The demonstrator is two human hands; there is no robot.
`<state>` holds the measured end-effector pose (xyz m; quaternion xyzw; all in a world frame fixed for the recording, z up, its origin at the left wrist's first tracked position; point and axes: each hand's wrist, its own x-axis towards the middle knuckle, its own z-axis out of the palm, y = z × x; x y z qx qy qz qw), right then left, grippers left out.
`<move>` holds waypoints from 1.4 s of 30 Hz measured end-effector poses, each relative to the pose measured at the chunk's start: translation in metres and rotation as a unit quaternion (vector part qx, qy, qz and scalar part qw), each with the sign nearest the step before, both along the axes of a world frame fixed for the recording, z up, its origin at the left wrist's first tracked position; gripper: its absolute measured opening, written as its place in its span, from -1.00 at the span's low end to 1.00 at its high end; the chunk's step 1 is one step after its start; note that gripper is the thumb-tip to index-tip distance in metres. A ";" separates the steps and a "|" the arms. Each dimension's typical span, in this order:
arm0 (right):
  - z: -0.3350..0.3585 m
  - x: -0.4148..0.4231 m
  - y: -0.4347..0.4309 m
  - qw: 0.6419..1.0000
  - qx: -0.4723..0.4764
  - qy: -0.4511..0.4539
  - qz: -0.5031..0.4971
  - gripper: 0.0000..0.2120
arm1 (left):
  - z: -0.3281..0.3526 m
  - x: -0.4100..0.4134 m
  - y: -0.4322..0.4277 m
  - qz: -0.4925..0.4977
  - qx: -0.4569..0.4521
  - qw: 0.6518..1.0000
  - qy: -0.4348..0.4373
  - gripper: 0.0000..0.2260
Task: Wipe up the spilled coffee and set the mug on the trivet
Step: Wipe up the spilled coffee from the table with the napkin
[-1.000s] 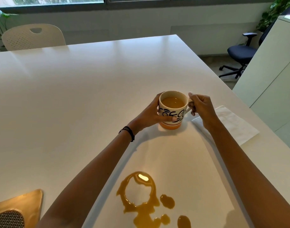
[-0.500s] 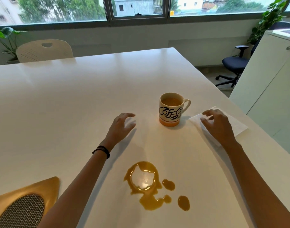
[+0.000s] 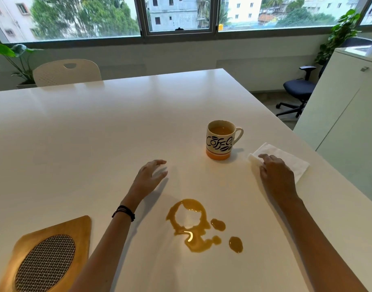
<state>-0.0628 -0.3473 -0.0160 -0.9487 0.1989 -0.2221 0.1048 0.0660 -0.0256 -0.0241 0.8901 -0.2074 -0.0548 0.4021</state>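
A white table (image 3: 75,133) fills the office scene, and a person's two bare arms reach across it from the near edge. A wooden trivet (image 3: 79,232) with an oval mesh inset lies toward the near left corner, with nothing on it. The coffee spill (image 3: 193,243), a ring-shaped puddle with three smaller drops beside it, sits unwiped near the near edge between the forearms. A white napkin (image 3: 290,159) lies flat by the right edge. The mug (image 3: 220,142), lettered "Coffee" and holding liquid, stands upright beyond the spill, just left of the napkin, between the hands and farther from the person than either, touched by neither. The left hand (image 3: 149,178), fingers loosely spread, holds nothing and is well apart from the right hand (image 3: 275,175), whose bent fingers rest on the napkin's near left corner. Whether they pinch it cannot be told.
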 end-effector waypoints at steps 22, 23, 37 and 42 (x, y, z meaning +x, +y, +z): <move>0.062 0.019 0.071 0.428 0.873 -0.124 0.201 -0.78 | 0.034 -0.083 -0.064 -0.065 -0.466 0.853 0.225 -0.55; 0.057 0.020 0.073 0.429 0.875 -0.115 0.193 -0.77 | 0.035 -0.083 -0.065 -0.058 -0.484 0.838 0.245 -0.53; 0.036 0.016 0.098 0.656 0.727 -0.112 0.167 -0.68 | 0.033 -0.089 -0.067 0.036 -0.446 0.886 0.120 -0.69; 0.034 0.012 0.122 0.663 0.705 -0.119 0.220 -0.63 | 0.034 -0.101 -0.073 0.011 -0.416 0.904 0.097 -0.62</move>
